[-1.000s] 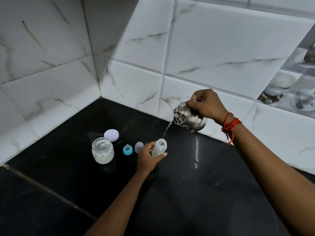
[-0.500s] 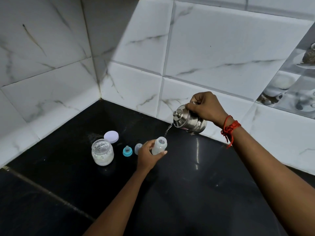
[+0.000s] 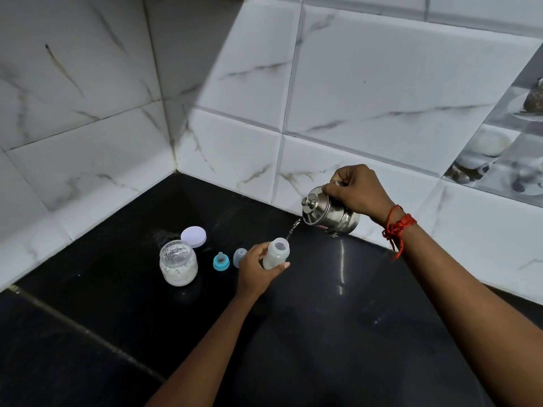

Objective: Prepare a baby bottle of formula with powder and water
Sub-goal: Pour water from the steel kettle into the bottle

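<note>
My left hand grips a small open baby bottle, tilted a little toward the right, on the black counter. Above and to its right, my right hand holds the handle of a steel kettle tipped to the left. A thin stream of water runs from its spout into the bottle's mouth. To the left stand a glass jar of white powder, its pale lilac lid behind it, a teal nipple ring and a clear bottle cap.
The black stone counter meets white marbled wall tiles at the back and on the left, forming a corner. A seam crosses the counter at the lower left. Patterned tiles sit at the far right.
The kettle and my right hand have sunk slightly closer to the bottle. Water keeps pouring. My left hand and the bottle stay in place.
</note>
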